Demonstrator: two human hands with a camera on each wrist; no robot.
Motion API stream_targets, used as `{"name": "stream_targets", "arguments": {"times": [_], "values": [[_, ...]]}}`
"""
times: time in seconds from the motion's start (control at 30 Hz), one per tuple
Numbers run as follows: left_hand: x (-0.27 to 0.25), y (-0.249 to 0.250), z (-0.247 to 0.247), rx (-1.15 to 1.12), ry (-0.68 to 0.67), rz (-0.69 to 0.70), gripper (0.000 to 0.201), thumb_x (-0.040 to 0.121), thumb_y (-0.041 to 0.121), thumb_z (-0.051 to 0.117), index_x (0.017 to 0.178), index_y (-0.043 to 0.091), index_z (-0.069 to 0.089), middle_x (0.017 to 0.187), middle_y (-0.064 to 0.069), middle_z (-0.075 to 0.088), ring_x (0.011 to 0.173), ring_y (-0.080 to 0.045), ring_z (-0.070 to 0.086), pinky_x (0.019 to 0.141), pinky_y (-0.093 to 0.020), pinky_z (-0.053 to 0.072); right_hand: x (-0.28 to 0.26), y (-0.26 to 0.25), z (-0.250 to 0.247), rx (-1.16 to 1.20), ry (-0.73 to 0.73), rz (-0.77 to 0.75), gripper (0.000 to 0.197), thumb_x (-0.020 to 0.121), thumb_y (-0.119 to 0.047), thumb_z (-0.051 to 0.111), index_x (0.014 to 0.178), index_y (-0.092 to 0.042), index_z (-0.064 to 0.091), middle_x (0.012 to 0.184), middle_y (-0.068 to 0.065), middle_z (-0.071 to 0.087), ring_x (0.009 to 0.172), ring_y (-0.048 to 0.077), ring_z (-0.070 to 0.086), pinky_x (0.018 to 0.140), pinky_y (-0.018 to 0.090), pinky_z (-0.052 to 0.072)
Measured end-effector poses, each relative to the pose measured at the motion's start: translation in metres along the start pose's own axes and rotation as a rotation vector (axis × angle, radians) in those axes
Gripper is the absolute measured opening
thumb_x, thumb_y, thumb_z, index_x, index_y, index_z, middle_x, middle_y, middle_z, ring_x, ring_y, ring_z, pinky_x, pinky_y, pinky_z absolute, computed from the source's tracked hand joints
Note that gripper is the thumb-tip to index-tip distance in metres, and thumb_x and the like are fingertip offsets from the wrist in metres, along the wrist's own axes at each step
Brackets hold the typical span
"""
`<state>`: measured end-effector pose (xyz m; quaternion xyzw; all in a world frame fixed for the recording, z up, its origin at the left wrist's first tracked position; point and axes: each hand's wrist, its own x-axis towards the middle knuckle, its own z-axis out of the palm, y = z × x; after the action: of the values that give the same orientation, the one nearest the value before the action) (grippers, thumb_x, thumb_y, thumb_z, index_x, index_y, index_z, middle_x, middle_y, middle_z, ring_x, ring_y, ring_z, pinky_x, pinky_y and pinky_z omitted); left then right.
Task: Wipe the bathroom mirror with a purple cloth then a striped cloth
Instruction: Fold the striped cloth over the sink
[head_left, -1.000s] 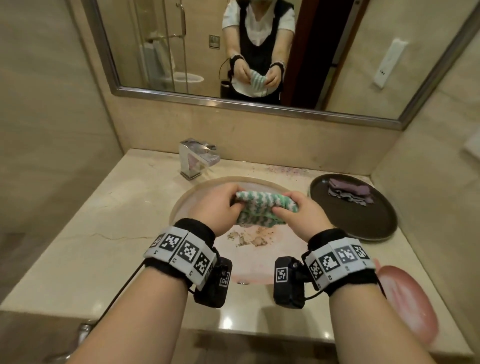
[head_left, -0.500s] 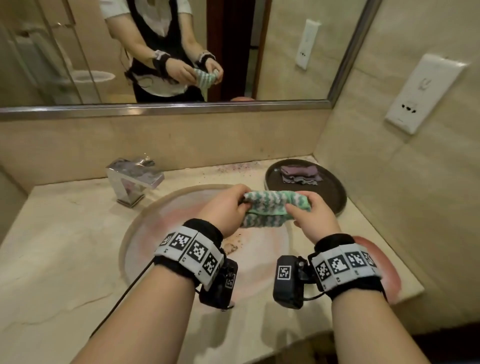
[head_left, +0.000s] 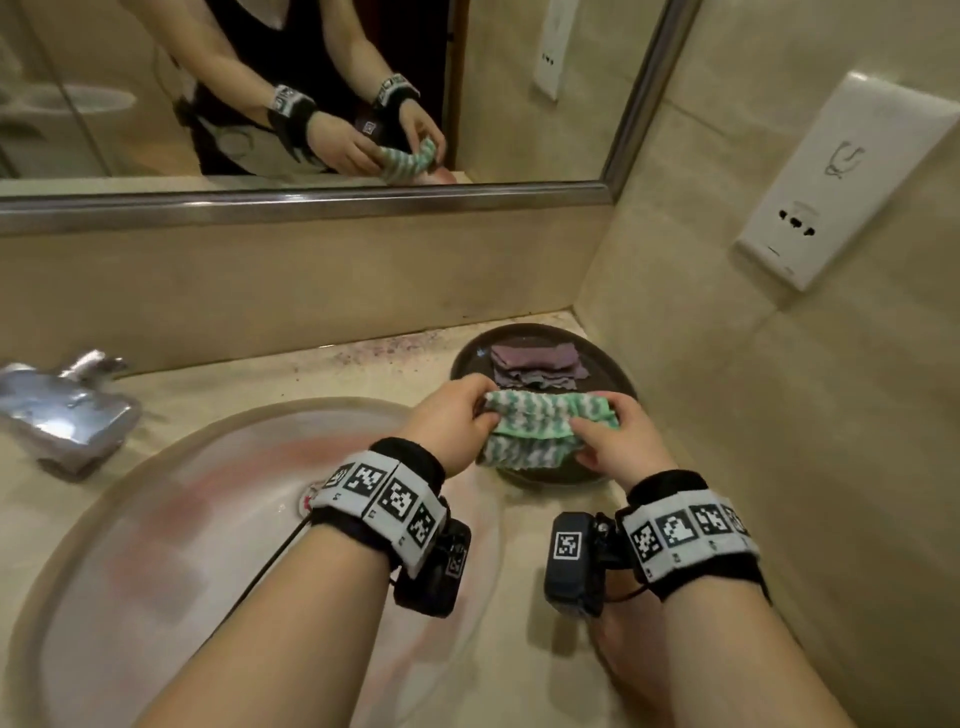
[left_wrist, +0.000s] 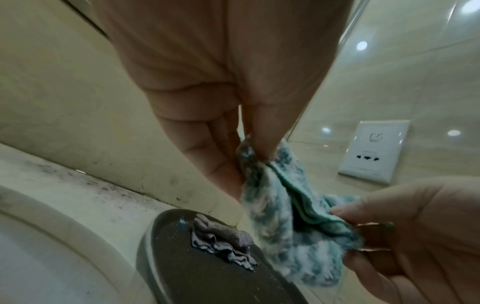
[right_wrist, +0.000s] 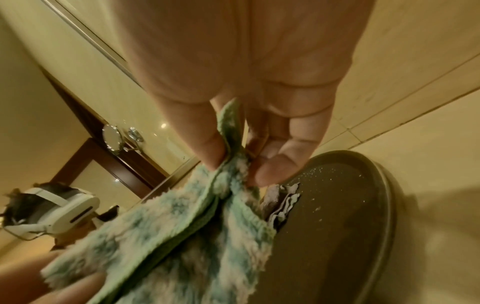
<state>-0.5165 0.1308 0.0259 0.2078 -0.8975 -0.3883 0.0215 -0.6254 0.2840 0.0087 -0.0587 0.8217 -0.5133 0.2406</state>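
- A chrome tap (head_left: 62, 410) is seen at the far left of the beige worktop (head_left: 260, 379), behind the rim of the round basin (head_left: 171, 519).
- The bathroom mirror (head_left: 311, 93) is mounted above the back wall; the person's two hands and the cloth held between them are reflected in it.
- The left hand (head_left: 452, 421) is held above the right edge of the basin, its thumb and fingers closed in a pinch on the left end of the striped cloth (head_left: 540, 426).
- The striped cloth, green and white and folded over on itself, is stretched between both hands in the air, just above the near rim of the dark round tray (head_left: 613, 374).
- The right hand (head_left: 618, 441) is closed on the right end of the striped cloth, with the fabric pinched between thumb and fingers (right_wrist: 270, 166).
- The purple cloth (head_left: 535, 364) is laid folded on the tray, behind the striped cloth and apart from both hands.
- A white wall socket (head_left: 841, 182) is fixed on the tiled side wall at the right.
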Motion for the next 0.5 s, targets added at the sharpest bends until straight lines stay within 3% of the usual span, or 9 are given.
{"name": "stream_targets", "arguments": {"times": [0.17,0.33,0.5], "values": [[0.049,0.011,0.032,0.042,-0.06,-0.071,0.031,0.096,0.025,0.049,0.126,0.017,0.046,0.115,-0.006,0.058,0.101,-0.023,0.056,0.073,-0.024,0.037,0.058,0.015,-0.02,-0.047,-0.002,0.086,0.035,0.089,-0.01,0.059,0.122,-0.011,0.048,0.111,0.01,0.054,0.097,0.025,0.057,0.065,0.03,0.051],[0.084,0.01,0.052,0.073,-0.119,-0.109,0.034,0.098,0.025,0.046,0.131,0.018,0.041,0.117,-0.006,0.057,0.102,-0.023,0.056,0.072,-0.024,0.038,0.099,0.032,-0.022,-0.127,-0.021,0.145,0.042,0.088,-0.013,0.061,0.127,-0.01,0.044,0.109,0.01,0.055,0.087,0.025,0.06,0.079,0.041,0.054],[0.112,0.003,0.065,0.215,-0.201,-0.12,0.036,0.097,0.028,0.046,0.132,0.02,0.044,0.119,-0.007,0.058,0.108,-0.024,0.055,0.084,-0.029,0.043,0.125,0.044,-0.019,-0.243,-0.039,0.185,0.038,0.086,-0.016,0.063,0.12,-0.014,0.047,0.113,0.011,0.058,0.095,0.028,0.061,0.083,0.046,0.054]]}}
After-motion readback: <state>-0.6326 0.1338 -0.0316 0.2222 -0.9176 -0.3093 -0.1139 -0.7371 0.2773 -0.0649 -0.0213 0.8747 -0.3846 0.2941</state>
